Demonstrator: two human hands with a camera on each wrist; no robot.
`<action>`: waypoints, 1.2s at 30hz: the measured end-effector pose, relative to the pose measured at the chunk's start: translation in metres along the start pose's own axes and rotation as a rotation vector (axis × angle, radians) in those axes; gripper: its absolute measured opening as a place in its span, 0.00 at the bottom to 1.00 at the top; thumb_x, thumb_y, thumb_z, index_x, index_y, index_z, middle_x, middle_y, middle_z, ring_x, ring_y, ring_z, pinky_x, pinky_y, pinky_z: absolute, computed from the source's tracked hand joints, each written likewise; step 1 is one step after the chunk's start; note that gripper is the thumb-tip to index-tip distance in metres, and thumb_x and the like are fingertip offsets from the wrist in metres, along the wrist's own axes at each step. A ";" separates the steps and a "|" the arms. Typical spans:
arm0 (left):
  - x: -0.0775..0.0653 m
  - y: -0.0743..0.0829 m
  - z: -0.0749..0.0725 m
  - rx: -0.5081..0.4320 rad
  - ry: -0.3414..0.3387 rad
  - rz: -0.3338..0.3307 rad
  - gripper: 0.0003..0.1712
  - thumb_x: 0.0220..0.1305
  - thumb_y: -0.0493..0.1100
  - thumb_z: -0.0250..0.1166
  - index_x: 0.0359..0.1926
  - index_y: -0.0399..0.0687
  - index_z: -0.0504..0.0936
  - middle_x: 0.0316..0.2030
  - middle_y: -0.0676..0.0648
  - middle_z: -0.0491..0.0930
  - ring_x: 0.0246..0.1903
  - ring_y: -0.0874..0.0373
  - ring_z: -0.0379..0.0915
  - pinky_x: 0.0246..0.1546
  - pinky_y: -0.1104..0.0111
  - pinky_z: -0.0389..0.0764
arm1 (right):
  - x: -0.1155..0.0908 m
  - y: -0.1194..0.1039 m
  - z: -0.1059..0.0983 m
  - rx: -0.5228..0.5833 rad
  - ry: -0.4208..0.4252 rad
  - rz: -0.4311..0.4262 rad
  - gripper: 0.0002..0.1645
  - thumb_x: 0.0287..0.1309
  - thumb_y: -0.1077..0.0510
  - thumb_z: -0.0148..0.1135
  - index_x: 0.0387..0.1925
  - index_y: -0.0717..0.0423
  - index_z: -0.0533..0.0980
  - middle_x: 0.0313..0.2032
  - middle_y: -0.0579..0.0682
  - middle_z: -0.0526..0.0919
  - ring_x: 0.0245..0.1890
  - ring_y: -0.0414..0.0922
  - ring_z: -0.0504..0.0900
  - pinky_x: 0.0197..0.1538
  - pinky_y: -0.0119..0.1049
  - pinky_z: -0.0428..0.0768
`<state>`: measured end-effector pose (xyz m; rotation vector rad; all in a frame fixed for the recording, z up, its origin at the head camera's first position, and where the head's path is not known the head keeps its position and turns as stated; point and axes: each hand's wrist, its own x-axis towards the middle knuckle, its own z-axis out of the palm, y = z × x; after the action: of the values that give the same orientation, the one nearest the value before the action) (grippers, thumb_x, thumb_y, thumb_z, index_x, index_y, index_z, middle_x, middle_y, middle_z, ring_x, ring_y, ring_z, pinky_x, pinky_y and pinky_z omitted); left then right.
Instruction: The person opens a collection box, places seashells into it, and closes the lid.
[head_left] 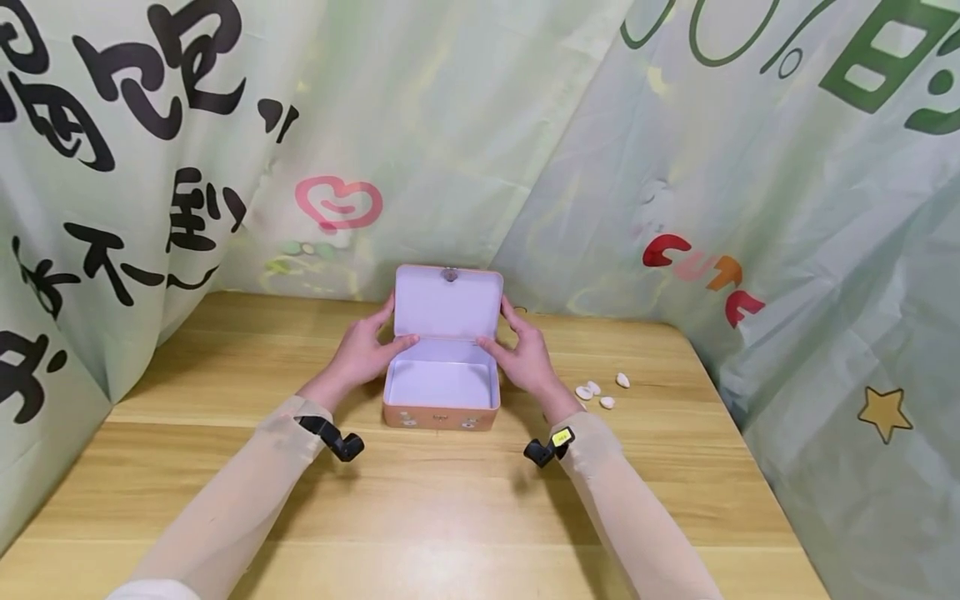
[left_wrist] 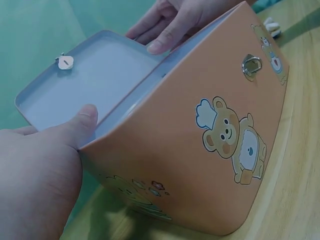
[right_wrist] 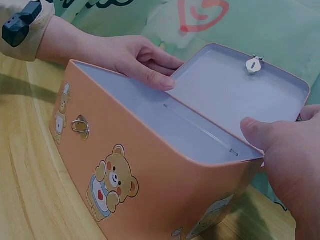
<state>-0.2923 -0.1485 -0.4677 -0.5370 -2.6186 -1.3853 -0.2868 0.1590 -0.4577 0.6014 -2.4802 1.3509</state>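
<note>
An orange tin box [head_left: 441,417] with bear pictures and a metal latch stands on the table, its lid [head_left: 448,302] raised and its pale lavender inside showing. My left hand [head_left: 362,348] grips the box at the left back corner, thumb over the edge near the hinge and fingers behind the lid. At the right back corner my right hand [head_left: 527,354] holds it the same way, its thumb [right_wrist: 255,131] against the lid's inside. The lid's clasp [left_wrist: 65,62] sits on its free edge. Most fingertips are hidden behind the lid.
Several small white shell-like pieces [head_left: 585,392] lie on the wooden table [head_left: 442,517] right of my right hand. A printed curtain [head_left: 465,167] hangs behind the table and down both sides. A black camera mount is strapped to each wrist.
</note>
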 end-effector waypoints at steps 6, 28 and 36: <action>0.003 0.000 -0.001 0.011 -0.009 0.003 0.53 0.71 0.58 0.72 0.84 0.48 0.52 0.78 0.40 0.58 0.75 0.39 0.60 0.74 0.47 0.63 | 0.001 0.002 0.000 -0.011 -0.009 0.012 0.52 0.66 0.58 0.75 0.81 0.64 0.57 0.77 0.56 0.64 0.77 0.52 0.64 0.75 0.51 0.65; 0.005 0.000 0.001 0.020 -0.016 -0.009 0.53 0.71 0.57 0.72 0.83 0.44 0.53 0.79 0.42 0.56 0.76 0.41 0.58 0.74 0.47 0.62 | 0.003 0.000 0.000 -0.027 -0.034 0.052 0.51 0.68 0.57 0.74 0.81 0.64 0.56 0.78 0.56 0.62 0.77 0.51 0.63 0.74 0.53 0.67; 0.006 -0.001 0.002 0.020 -0.016 -0.005 0.51 0.73 0.55 0.71 0.83 0.44 0.53 0.79 0.41 0.57 0.75 0.42 0.59 0.73 0.48 0.64 | 0.004 0.003 0.001 -0.039 -0.042 0.074 0.51 0.69 0.56 0.73 0.82 0.64 0.55 0.79 0.55 0.62 0.77 0.50 0.63 0.74 0.52 0.67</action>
<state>-0.2979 -0.1456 -0.4685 -0.5408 -2.6453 -1.3599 -0.2917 0.1586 -0.4585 0.5397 -2.5792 1.3259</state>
